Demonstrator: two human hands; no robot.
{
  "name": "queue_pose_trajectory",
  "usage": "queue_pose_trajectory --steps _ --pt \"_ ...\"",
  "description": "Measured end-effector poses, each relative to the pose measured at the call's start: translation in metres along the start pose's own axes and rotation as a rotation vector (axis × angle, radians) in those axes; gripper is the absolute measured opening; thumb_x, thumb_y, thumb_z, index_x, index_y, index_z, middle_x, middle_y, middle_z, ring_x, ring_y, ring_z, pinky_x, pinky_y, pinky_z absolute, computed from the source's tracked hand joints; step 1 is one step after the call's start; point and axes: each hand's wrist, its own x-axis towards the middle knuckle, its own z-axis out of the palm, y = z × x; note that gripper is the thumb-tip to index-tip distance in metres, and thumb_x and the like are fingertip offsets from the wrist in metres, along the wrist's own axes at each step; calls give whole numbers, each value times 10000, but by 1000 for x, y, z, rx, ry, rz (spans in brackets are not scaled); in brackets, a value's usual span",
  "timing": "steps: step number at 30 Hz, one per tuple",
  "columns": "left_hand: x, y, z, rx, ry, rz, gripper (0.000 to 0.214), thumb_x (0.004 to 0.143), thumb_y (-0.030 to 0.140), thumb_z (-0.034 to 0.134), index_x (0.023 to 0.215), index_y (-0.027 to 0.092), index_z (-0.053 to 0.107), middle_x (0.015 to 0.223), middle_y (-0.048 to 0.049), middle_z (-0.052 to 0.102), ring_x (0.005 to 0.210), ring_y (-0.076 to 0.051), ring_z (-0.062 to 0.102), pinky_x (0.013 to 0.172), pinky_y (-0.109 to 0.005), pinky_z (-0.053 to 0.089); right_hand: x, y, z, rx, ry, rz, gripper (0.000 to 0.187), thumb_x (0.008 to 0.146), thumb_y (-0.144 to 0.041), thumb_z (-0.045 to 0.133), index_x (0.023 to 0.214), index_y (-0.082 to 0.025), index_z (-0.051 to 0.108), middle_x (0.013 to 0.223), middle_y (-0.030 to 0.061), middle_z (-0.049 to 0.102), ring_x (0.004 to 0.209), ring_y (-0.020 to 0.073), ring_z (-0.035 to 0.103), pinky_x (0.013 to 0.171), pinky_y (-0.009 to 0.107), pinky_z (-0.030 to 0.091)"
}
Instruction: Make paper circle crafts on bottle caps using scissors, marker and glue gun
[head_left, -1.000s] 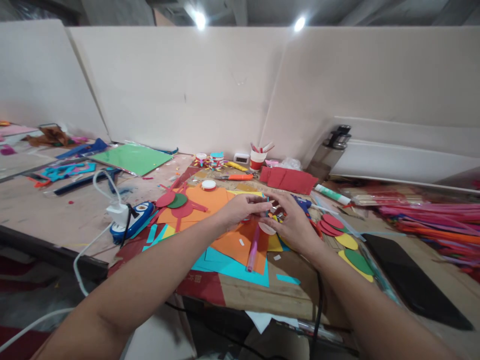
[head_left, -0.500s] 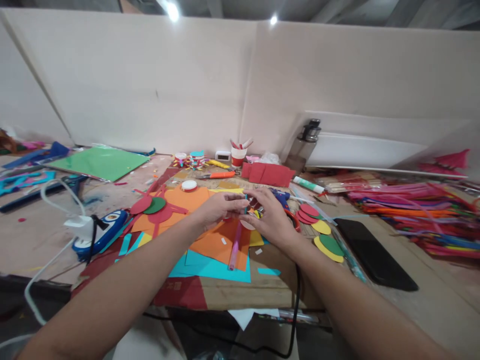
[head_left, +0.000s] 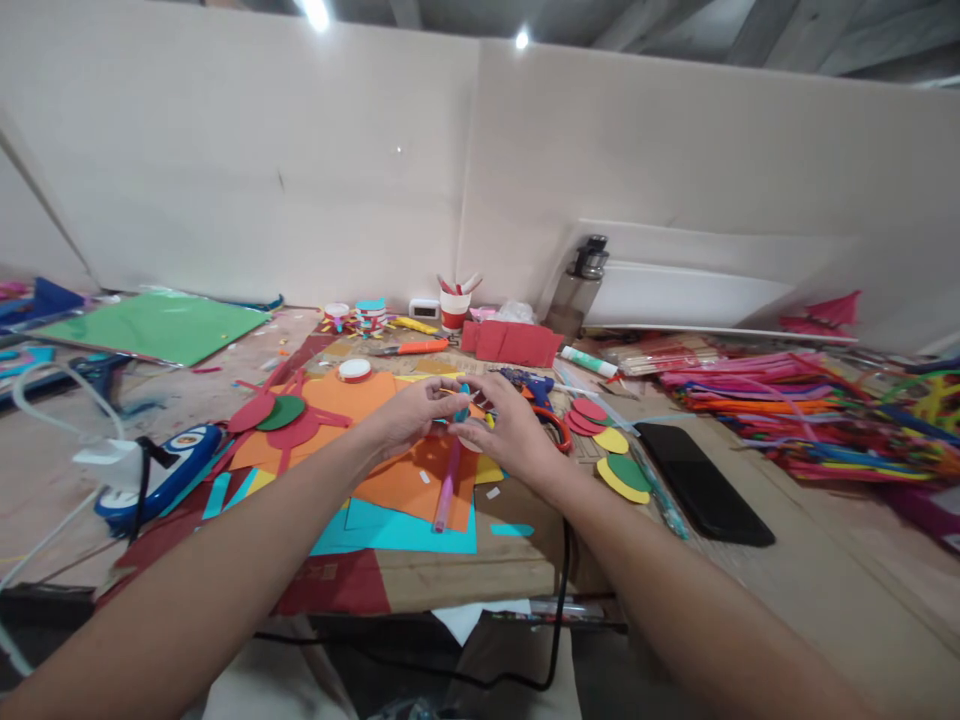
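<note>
My left hand (head_left: 411,412) and my right hand (head_left: 516,428) meet above the middle of the work area, fingers closed in a pinch. Between their fingertips is a small strip of light-blue paper (head_left: 463,402), partly hidden by the fingers. Just below it, a pink translucent tube (head_left: 448,492) slants over orange paper (head_left: 381,490); its upper end disappears near my right fingers. A pale round piece shows under the right hand, too covered to name. Orange-handled scissors (head_left: 556,428) and a blue glue gun (head_left: 531,384) are beside my right hand.
Red and green paper discs (head_left: 285,412) are at left, near a blue power strip (head_left: 161,480). On the right are a black phone (head_left: 701,482), more paper discs (head_left: 624,475) and colourful pipe cleaners (head_left: 795,400). A dark bottle (head_left: 576,295) and red-and-white cup (head_left: 454,310) stand behind.
The camera view has turned slightly right, so everything appears further left. Both hands stay together at the light-blue strip, with only small finger movements.
</note>
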Motion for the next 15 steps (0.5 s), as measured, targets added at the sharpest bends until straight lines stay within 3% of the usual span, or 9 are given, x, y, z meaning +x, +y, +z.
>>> queue_pose_trajectory --steps 4,7,9,12,15 --pt "3 -2 -4 -44 -6 13 443 615 403 887 866 127 648 656 33 587 518 -55 532 463 -157 421 -1 -2 1 67 -2 55 533 785 -363 773 1254 -213 569 1159 116 614 1004 237 598 864 410 523" --pt "5 -1 -6 -50 71 -6 439 579 361 909 851 115 667 649 19 603 504 -70 547 464 -180 459 -2 -3 0 96 -8 73 586 793 -387 757 1313 -229 537 1193 111 604 1014 226 594 875 400 518" --pt "6 1 -8 -57 139 2 391 596 322 900 819 109 661 659 3 619 505 -78 556 466 -192 476 1 -1 -4 93 32 80 514 830 -399 711 1292 -233 559 1171 104 619 1015 217 597 870 384 515" --pt "8 2 -12 -88 240 29 290 659 255 855 760 119 620 654 0 619 504 -80 553 458 -194 476 7 4 -21 39 162 118 298 885 -377 621 1121 -198 652 1067 93 657 914 188 612 808 341 508" --pt "9 2 -15 -104 327 49 226 710 193 800 768 129 591 667 3 628 515 -81 569 464 -191 484 13 16 -52 -62 239 239 192 872 -332 590 948 -189 695 940 66 698 812 173 621 758 316 489"
